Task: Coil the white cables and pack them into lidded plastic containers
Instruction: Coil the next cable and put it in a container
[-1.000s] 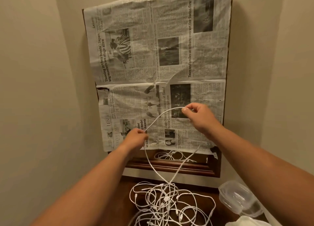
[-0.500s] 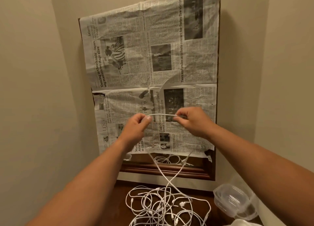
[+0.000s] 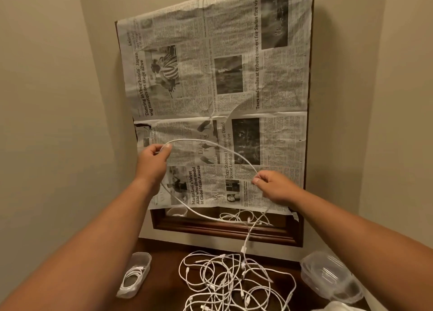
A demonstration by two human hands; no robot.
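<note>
Beige plaster walls (image 3: 46,100) meet in a corner behind a tall dark wooden frame (image 3: 222,231). The frame is covered almost wholly by crumpled black-and-white newspaper sheets (image 3: 234,88). An uncovered strip of glass at its foot shows white cables. Below lies a dark brown wooden tabletop (image 3: 164,275).

A loose tangle of thin white cables (image 3: 234,282) lies at the centre of the tabletop, near the frame's base. To its right, well apart, stands a stack of clear rounded plastic containers (image 3: 328,278). Whether lids are fitted cannot be told. On the left of the tabletop, apart from the tangle, lies a small clear oblong plastic container (image 3: 146,258), with no lid on it. It holds one coiled white cable (image 3: 132,276).

Both bare forearms reach up over the tabletop, in front of the newspaper. The left hand (image 3: 153,160) is the higher. Its thumb and forefinger are closed in a pinch on a single white cable (image 3: 210,143), and the other fingers are curled. The right hand (image 3: 274,186), lower and to the right, pinches the same cable between thumb and forefinger. Between the two pinches the cable forms a raised arc. A second run sags from below the left hand across the frame's lower rail. From there the cable drops to the tangle.
</note>
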